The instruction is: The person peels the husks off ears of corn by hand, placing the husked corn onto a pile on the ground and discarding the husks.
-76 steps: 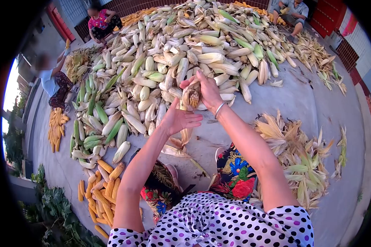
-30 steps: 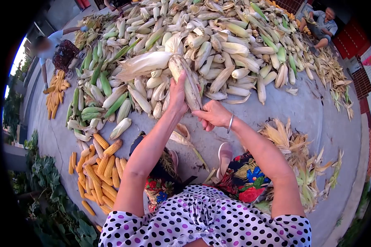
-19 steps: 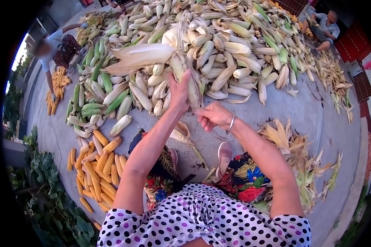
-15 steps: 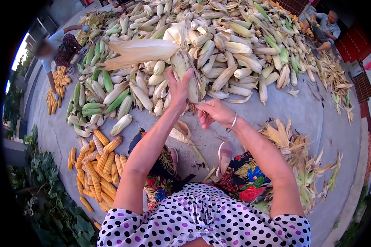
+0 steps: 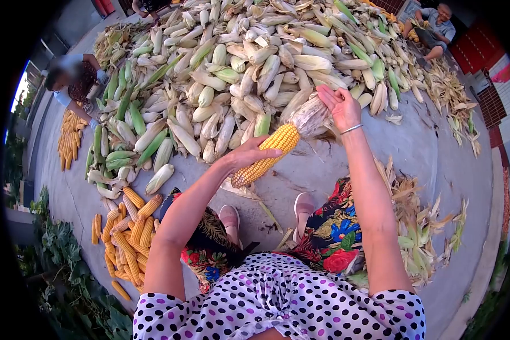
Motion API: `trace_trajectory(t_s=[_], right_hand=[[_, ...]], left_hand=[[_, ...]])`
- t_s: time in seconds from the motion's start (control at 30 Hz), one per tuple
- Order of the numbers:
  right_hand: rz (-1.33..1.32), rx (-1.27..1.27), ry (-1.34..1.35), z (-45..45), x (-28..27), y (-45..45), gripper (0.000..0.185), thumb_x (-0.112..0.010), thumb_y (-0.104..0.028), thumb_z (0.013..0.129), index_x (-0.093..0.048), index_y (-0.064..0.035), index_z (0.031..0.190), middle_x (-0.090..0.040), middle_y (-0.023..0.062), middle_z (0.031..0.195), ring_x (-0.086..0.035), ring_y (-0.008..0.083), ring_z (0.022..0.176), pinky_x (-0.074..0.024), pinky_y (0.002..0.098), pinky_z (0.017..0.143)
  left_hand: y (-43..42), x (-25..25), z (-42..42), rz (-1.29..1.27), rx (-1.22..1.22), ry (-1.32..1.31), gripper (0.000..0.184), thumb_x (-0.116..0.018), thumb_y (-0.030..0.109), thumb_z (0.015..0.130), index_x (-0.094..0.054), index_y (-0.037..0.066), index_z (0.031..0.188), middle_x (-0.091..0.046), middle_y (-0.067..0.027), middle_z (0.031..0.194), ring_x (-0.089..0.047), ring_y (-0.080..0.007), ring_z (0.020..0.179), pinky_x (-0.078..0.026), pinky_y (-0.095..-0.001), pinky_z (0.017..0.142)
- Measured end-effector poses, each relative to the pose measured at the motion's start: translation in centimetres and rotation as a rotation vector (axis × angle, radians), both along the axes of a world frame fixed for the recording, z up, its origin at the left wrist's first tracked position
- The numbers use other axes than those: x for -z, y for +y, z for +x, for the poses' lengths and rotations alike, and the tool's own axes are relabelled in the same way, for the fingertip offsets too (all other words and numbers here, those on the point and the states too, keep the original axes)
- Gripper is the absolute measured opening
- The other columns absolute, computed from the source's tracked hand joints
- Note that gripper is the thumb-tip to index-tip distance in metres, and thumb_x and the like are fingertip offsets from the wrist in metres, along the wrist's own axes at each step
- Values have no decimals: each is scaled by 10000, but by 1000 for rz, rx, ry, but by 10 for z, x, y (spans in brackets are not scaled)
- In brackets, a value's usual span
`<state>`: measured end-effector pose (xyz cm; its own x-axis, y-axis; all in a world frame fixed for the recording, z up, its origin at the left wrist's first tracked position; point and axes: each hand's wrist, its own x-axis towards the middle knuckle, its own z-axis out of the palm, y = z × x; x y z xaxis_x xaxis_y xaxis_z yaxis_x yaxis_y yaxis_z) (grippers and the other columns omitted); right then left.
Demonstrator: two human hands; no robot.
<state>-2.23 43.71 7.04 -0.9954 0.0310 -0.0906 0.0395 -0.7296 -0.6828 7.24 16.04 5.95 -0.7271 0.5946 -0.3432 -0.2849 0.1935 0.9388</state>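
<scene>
A yellow corn cob (image 5: 277,145) is bare of husk over its lower part. My left hand (image 5: 249,154) grips this bare part, thumb across the kernels. Pale dry husk (image 5: 311,117) still covers the cob's upper right end. My right hand (image 5: 341,109) is at that end with the husk against its fingers and palm, and it wears a bracelet. Beyond both hands rises a large heap of unhusked corn (image 5: 209,96). Several bare yellow cobs (image 5: 131,238) lie in a pile at the lower left.
Loose husks (image 5: 416,226) lie on the floor at the right. A torn husk (image 5: 241,188) is near my feet. One person (image 5: 82,79) bends beside another cob pile (image 5: 71,139) at the left; another person (image 5: 433,28) sits at the upper right. Leafy plants (image 5: 68,272) border the lower left.
The cob's yellow kernels are now exposed, and its husk has swung from the upper left to the upper right. My right hand has moved up and right. The person at left has both arms nearer the heap.
</scene>
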Motion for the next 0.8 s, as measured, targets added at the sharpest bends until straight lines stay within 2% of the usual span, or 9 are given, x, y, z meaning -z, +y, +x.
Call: trace_trajectory(t_s=[0.07, 0.2, 0.23, 0.33, 0.43, 0.53, 0.67, 0.7, 0.8], right_hand=[[42, 30, 40, 4, -12, -17, 219, -438, -129, 927, -484, 32, 787, -513, 341, 1154, -529, 411, 1109, -476, 428, 938], [103, -102, 109, 15, -20, -51, 287, -498, -214, 930, -542, 69, 949, -599, 235, 1055, -613, 313, 996, -513, 409, 876], [144, -247, 63, 19, -21, -54, 385, -536, -301, 916, -546, 70, 1020, -610, 195, 1033, -609, 274, 1008, -512, 393, 869], [486, -631, -152, 29, -10, -65, 433, -582, -352, 883, -552, 51, 1038, -612, 173, 1038, -603, 254, 1015, -508, 371, 858], [643, -714, -193, 39, 6, -90, 466, -617, -373, 856, -555, 36, 1069, -621, 139, 1022, -613, 220, 974, -508, 348, 832], [435, -680, -94, 43, 12, -106, 463, -636, -348, 846, -551, 32, 1096, -624, 115, 1021, -616, 188, 937, -510, 334, 808], [133, -563, -178, 36, 9, -108, 314, -661, -188, 822, -561, 3, 1051, -636, 115, 952, -628, 207, 882, -523, 357, 797], [117, -529, -194, 35, 8, -107, 257, -661, -137, 798, -569, -2, 996, -643, 122, 878, -640, 220, 835, -535, 368, 771], [116, -538, -160, 34, 2, -104, 260, -646, -119, 787, -570, 8, 1001, -642, 123, 892, -638, 227, 859, -533, 369, 784]], left_hand=[[0, -1, 0, 69, -66, -63, 599, -662, 377, 812, -427, 23, 1234, -560, -73, 874, -598, -153, 651, -510, -269, 512], [-8, 17, -15, 326, -270, -274, 459, -620, 362, 841, -488, 23, 1120, -584, -93, 830, -617, -188, 647, -533, -312, 527], [-10, 15, -20, 383, -302, -339, 456, -618, 375, 839, -498, 22, 1102, -589, -92, 824, -619, -191, 654, -540, -321, 538], [-16, 13, -24, 437, -459, -427, 441, -606, 401, 837, -527, 20, 1045, -603, -88, 825, -619, -192, 663, -568, -347, 604], [-16, 12, -26, 400, -457, -377, 437, -616, 375, 831, -517, 19, 1064, -599, -84, 818, -615, -183, 655, -569, -340, 606], [-7, 11, -16, 260, -332, -230, 433, -643, 324, 812, -499, 10, 1073, -590, -86, 809, -612, -175, 650, -554, -320, 550], [10, 4, 2, 152, -220, -111, 403, -687, 236, 757, -488, -5, 1012, -587, -88, 770, -602, -173, 595, -533, -296, 517], [9, 6, 4, 166, -198, -112, 396, -686, 219, 750, -490, -10, 1006, -587, -88, 744, -600, -171, 577, -523, -291, 515], [8, -4, 10, 219, -164, -108, 388, -686, 213, 747, -492, -9, 999, -586, -92, 735, -598, -175, 580, -520, -296, 520]])
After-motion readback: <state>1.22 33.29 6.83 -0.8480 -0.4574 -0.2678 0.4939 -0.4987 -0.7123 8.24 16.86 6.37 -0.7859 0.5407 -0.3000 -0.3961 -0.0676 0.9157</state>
